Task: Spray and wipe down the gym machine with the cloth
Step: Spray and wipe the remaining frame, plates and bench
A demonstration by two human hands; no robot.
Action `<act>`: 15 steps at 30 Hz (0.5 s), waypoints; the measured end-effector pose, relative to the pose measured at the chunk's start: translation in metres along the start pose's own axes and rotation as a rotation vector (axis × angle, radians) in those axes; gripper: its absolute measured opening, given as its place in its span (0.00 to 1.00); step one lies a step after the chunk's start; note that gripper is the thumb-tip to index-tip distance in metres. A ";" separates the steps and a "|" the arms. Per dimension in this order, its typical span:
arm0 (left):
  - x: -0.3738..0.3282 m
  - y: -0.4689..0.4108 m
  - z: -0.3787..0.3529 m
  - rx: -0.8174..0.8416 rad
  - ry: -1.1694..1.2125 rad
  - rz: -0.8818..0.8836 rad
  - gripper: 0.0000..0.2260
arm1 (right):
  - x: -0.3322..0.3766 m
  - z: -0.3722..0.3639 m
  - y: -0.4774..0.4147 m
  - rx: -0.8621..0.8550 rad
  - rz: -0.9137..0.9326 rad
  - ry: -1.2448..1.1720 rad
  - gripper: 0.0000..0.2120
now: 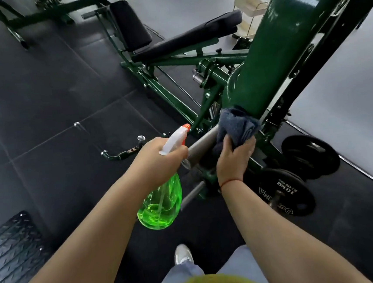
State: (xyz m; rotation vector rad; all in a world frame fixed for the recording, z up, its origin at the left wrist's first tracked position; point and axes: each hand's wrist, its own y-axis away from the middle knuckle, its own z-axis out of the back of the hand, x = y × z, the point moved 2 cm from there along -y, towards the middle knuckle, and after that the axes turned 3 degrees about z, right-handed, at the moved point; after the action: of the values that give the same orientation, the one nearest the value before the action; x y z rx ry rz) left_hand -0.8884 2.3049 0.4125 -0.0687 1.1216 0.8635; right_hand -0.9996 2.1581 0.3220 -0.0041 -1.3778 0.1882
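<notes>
A dark green gym machine (271,64) rises from the lower middle to the top right, with a thick glossy post. My right hand (233,157) grips a folded grey-blue cloth (236,125) and holds it against the lower end of that post, beside a grey metal sleeve (204,143). My left hand (159,157) grips the white trigger head of a clear green spray bottle (162,207). The bottle hangs below the hand, its orange nozzle (186,127) pointing toward the machine. Some liquid sits in the bottle's bottom.
Black weight plates (283,191) sit on pegs at the machine's base to the right. A black padded bench (184,38) lies behind. A cream wire cart (249,9) stands by the white wall. The floor is dark rubber tile, with a ridged footplate (11,251) at left.
</notes>
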 end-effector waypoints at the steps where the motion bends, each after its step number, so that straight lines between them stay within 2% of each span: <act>1: 0.000 -0.001 -0.002 -0.011 -0.010 -0.001 0.16 | -0.001 0.000 0.007 -0.013 -0.078 -0.080 0.27; 4: -0.005 -0.002 -0.007 0.003 -0.038 -0.011 0.16 | -0.017 -0.002 0.032 0.018 -0.397 -0.355 0.19; 6: -0.007 -0.001 -0.011 0.028 -0.028 0.006 0.15 | -0.021 -0.004 0.039 0.064 -0.614 -0.456 0.18; 9: -0.005 0.001 -0.016 0.022 -0.026 0.041 0.15 | -0.019 -0.001 0.007 -0.022 -0.642 -0.457 0.14; 12: 0.001 -0.001 -0.016 -0.004 -0.033 0.072 0.15 | -0.019 -0.010 -0.030 -0.103 -0.732 -0.538 0.19; 15: 0.000 0.000 -0.018 -0.011 -0.034 0.075 0.20 | -0.033 -0.027 -0.032 0.010 -0.950 -0.682 0.29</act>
State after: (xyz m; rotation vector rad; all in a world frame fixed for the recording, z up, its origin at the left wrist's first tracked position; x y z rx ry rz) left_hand -0.9018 2.2973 0.4040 -0.0211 1.0938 0.9342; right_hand -0.9754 2.1255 0.2886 0.7697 -1.8991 -0.6562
